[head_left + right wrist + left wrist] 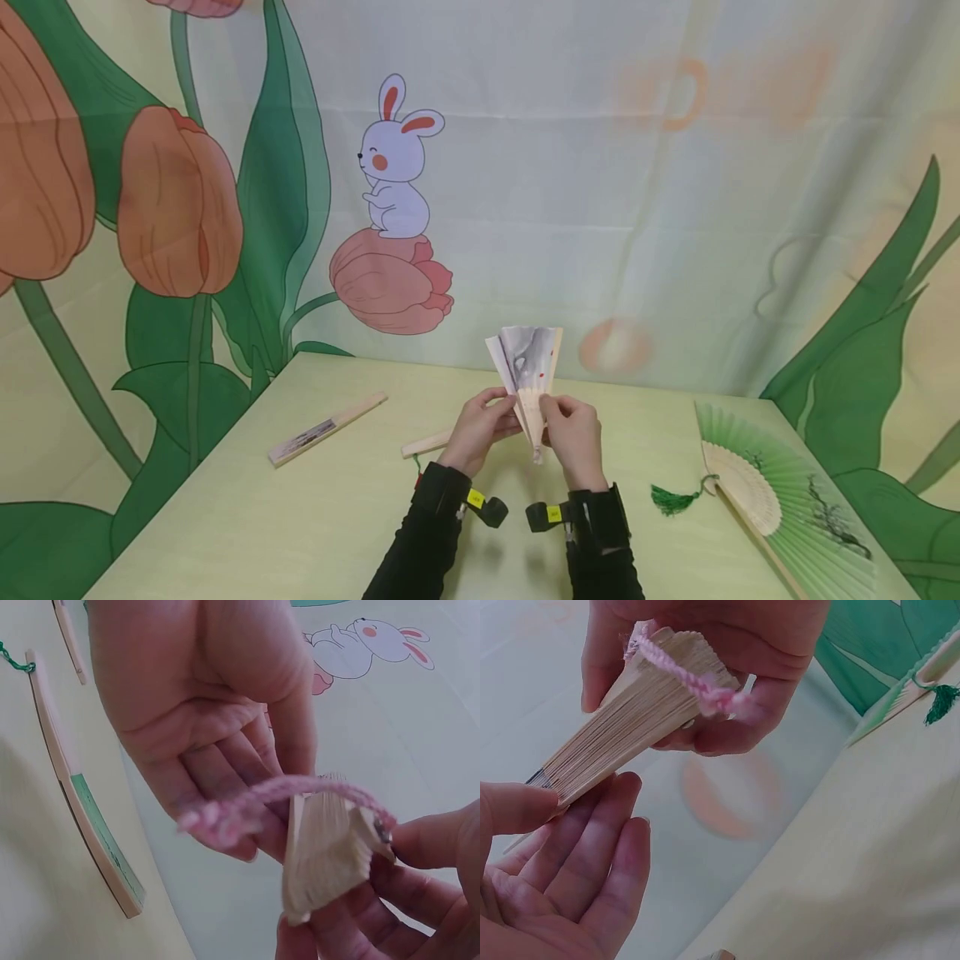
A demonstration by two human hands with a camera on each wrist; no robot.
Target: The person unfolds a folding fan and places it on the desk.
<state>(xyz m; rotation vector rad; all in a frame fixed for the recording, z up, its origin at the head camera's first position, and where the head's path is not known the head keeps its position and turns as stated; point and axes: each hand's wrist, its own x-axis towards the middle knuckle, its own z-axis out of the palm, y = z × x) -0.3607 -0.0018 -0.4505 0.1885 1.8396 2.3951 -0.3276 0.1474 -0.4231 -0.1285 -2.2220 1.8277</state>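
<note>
Both hands hold a folding fan [531,358] upright above the table, spread partway, its grey-painted leaf with red spots facing the head camera. The left hand [480,425] pinches its left edge between thumb and fingers, while the right hand [576,437] grips the right side near the ribs. In the left wrist view, the stacked wooden ribs [622,720] run between the left hand [562,885] and the right hand [727,667]. A pink cord [300,784] hangs from the pivot end in the right wrist view. Part of the leaf is hidden there.
On the table [300,533], a closed fan [326,429] lies at the left. Another closed fan [426,442] with a green cord is partly behind the left hand. At the right lies a spread green fan [810,500] with a green tassel [675,500]. A printed curtain [540,208] hangs behind.
</note>
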